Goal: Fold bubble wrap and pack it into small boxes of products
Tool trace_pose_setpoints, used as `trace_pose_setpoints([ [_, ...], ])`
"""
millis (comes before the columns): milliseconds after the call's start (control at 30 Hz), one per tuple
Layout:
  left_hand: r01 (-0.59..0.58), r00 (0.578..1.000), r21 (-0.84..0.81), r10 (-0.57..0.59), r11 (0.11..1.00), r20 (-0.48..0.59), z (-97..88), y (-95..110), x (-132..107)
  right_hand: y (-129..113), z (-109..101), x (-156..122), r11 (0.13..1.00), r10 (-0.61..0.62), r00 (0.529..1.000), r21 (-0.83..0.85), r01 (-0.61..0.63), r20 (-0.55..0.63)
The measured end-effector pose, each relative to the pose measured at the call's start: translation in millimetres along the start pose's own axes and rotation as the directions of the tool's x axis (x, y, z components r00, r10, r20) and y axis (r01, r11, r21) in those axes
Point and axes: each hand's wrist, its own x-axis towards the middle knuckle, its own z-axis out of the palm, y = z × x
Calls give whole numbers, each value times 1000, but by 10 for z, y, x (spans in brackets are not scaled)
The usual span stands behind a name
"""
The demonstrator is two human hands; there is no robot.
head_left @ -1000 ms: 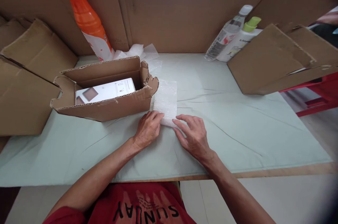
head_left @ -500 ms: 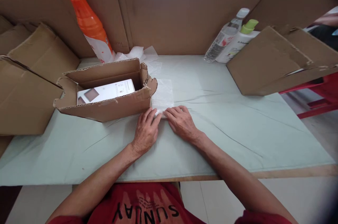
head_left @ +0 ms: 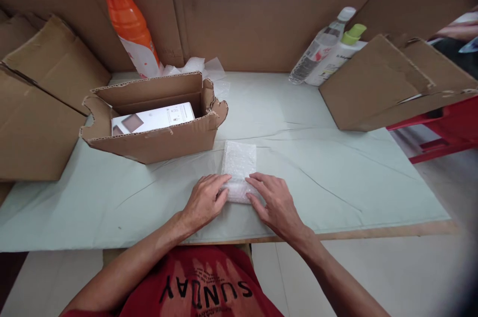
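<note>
A white bubble-wrap bundle (head_left: 239, 165) lies on the pale green table cover (head_left: 336, 177), in front of me. My left hand (head_left: 204, 200) presses on its near left end, fingers curled against the roll. My right hand (head_left: 274, 200) rests on the near right end, fingers bent over the wrap. Both hands grip the rolled near edge. Behind the bundle, to the left, stands an open torn cardboard box (head_left: 157, 132) with a white product box (head_left: 153, 118) inside.
An orange bottle (head_left: 127, 18) leans against the cardboard back wall, with loose wrap (head_left: 197, 67) beside it. Two plastic bottles (head_left: 328, 50) lean at the back right next to a torn cardboard piece (head_left: 388, 82). Cardboard boxes (head_left: 33, 97) stand left. A red stand (head_left: 444, 132) is right.
The bubble-wrap bundle has come toward me, away from the cardboard box. Both hands drew back with it and now hold its rolled near edge.
</note>
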Motion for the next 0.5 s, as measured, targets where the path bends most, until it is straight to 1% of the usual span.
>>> trace_pose_setpoints([
  [33, 9, 1000, 29, -10, 1000, 11, 20, -14, 57, -36, 8, -27, 998, -14, 998, -62, 10, -61],
  [67, 18, 999, 60, -20, 998, 25, 38, -25, 118, -71, 16, -49, 994, -38, 995, -110, 28, -94],
  [100, 27, 999, 90, -31, 996, 39, 52, -32, 179, -102, 25, -68, 988, -63, 993, -144, 48, -98],
  [167, 39, 998, 132, -46, 990, 53, 68, -33, 287, -134, 62, -90, 977, -99, 993, -196, 85, -60],
  [233, 42, 998, 140, -48, 989, 41, 66, -23, 353, -111, 128, -87, 970, -98, 995, -224, 91, -18],
  [267, 34, 999, 129, -38, 991, 25, 56, -16, 366, -80, 165, -77, 972, -88, 996, -218, 83, -15],
  [333, -11, 1000, 73, 12, 997, -17, 23, -8, 347, 3, 227, -49, 986, -68, 997, -153, 61, -45],
  [400, -87, 995, -6, 87, 996, -42, -27, -15, 285, 81, 252, -20, 998, -46, 996, -39, 43, -77],
  [433, -126, 992, -41, 124, 991, -34, -55, -24, 246, 109, 248, -10, 999, -35, 996, 21, 36, -78],
  [500, -173, 984, -88, 175, 981, 23, -107, -53, 175, 137, 212, 1, 991, -10, 999, 132, 15, -36],
])
